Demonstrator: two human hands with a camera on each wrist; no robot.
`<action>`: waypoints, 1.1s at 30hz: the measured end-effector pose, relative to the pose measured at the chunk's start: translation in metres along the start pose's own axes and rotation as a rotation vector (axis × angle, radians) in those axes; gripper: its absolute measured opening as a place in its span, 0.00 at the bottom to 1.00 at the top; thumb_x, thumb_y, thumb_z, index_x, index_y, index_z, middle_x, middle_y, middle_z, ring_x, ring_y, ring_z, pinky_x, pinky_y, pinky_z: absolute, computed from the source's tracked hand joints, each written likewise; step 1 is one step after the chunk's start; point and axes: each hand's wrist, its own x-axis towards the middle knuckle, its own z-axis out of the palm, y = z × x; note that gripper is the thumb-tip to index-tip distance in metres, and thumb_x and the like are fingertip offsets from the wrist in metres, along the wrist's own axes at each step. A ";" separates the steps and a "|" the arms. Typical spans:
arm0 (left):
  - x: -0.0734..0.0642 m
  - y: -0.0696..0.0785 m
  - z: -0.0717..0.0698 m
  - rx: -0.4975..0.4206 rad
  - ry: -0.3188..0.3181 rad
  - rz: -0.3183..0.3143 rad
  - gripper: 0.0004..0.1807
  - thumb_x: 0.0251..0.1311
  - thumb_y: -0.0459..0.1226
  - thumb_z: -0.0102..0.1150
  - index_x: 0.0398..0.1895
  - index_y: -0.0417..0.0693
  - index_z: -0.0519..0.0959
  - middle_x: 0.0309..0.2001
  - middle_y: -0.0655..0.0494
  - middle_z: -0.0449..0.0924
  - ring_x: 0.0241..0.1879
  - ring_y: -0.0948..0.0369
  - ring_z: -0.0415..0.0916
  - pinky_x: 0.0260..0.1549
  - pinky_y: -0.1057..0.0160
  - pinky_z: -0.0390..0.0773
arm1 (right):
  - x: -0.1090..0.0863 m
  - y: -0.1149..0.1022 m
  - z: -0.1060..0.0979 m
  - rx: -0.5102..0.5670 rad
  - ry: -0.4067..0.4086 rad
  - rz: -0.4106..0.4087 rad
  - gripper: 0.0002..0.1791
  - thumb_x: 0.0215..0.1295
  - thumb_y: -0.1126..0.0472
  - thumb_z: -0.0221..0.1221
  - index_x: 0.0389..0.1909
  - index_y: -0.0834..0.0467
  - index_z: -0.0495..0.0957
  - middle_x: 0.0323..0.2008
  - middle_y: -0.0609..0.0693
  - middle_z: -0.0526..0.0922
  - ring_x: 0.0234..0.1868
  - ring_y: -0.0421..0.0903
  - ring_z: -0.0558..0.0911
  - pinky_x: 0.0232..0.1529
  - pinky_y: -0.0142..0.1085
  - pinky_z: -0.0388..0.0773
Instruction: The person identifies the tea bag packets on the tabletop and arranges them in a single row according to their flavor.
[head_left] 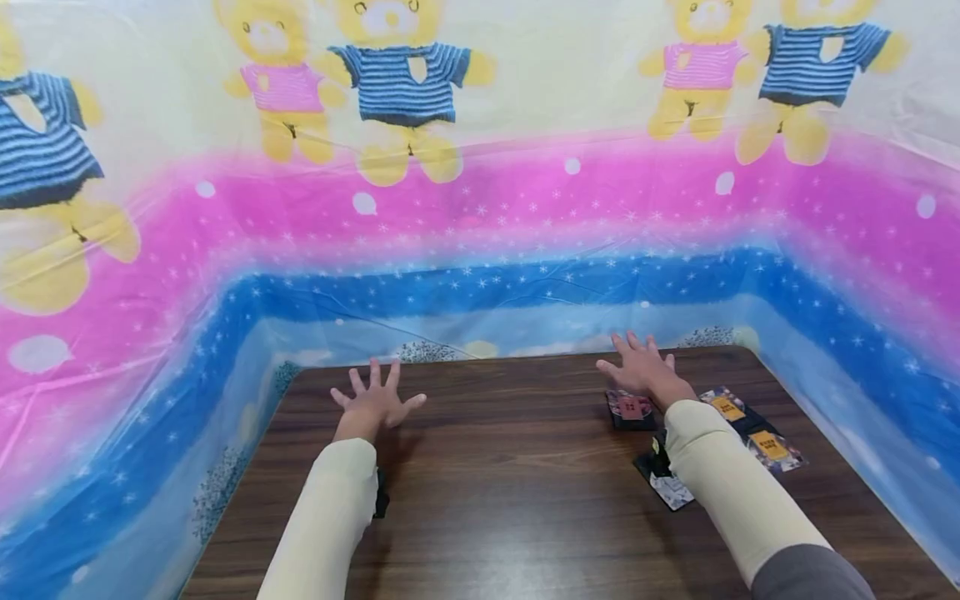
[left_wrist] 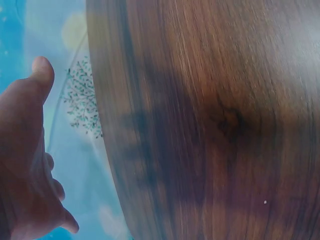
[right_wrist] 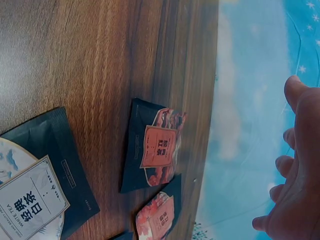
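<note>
My left hand (head_left: 372, 400) is held out over the far left of the table with its fingers spread, holding nothing. The right hand (head_left: 637, 367) reaches toward the far right edge, fingers also spread and empty. Just below it lies a dark tea packet with a red label (head_left: 630, 408). A packet with a white label (right_wrist: 35, 200), printed "WHITE TEA", lies nearer, partly hidden by the right forearm in the head view. In the right wrist view another red-labelled packet (right_wrist: 159, 215) overlaps the corner of the first.
Two packets with orange labels, one farther back (head_left: 726, 406) and one nearer (head_left: 774, 446), lie right of the right forearm. The dark wood-grain table (head_left: 510, 467) is bordered by a hanging cloth (head_left: 495, 200) printed with bears.
</note>
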 end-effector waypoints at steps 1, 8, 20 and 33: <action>0.000 0.001 0.001 -0.001 -0.003 0.000 0.51 0.71 0.66 0.42 0.84 0.56 0.32 0.81 0.38 0.20 0.78 0.29 0.20 0.66 0.18 0.29 | 0.000 0.001 0.000 -0.002 -0.004 0.002 0.46 0.77 0.33 0.39 0.83 0.53 0.38 0.82 0.65 0.36 0.78 0.75 0.32 0.70 0.78 0.33; 0.004 0.011 0.003 -0.013 -0.015 0.011 0.50 0.72 0.65 0.43 0.84 0.56 0.33 0.82 0.39 0.20 0.78 0.29 0.21 0.67 0.18 0.29 | 0.000 0.010 0.000 0.002 -0.014 0.020 0.48 0.76 0.30 0.39 0.83 0.54 0.38 0.82 0.65 0.36 0.78 0.75 0.32 0.70 0.78 0.34; 0.013 0.038 0.020 0.022 0.002 0.071 0.48 0.72 0.62 0.48 0.84 0.53 0.41 0.83 0.38 0.28 0.79 0.30 0.26 0.68 0.19 0.36 | -0.001 0.024 -0.001 0.016 0.027 -0.036 0.43 0.79 0.40 0.46 0.82 0.61 0.45 0.80 0.68 0.44 0.80 0.71 0.44 0.74 0.71 0.46; 0.011 0.102 0.047 -0.028 0.049 0.279 0.37 0.72 0.49 0.58 0.79 0.49 0.61 0.82 0.40 0.47 0.79 0.33 0.44 0.70 0.27 0.56 | -0.017 0.042 0.004 -0.033 0.068 -0.043 0.32 0.79 0.54 0.51 0.78 0.59 0.60 0.36 0.64 0.86 0.23 0.50 0.80 0.36 0.46 0.79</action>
